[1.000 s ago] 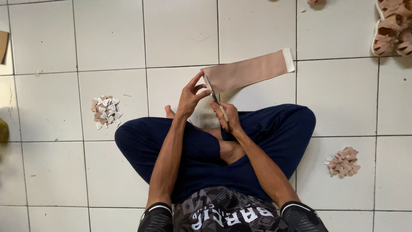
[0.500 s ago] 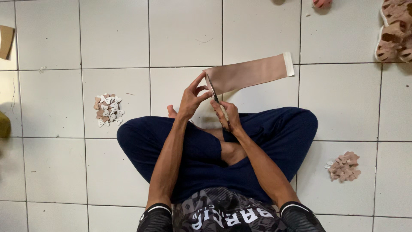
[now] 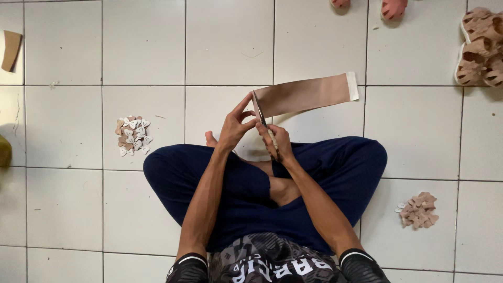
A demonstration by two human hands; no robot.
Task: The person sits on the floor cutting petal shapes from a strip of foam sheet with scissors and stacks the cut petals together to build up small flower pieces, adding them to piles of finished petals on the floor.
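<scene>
left hand holds tan strip, right hand w/ scissors.

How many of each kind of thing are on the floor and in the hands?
Strips of tan material: 1, held by the left hand
Scissors: 1, in the right hand
Piles of small cut pieces: 2
Brown cardboard scraps: 1
Stacks of tan sandals: 1
Total: 6

Long tan strip with white end, held level above the floor, scissors at its left end
</scene>
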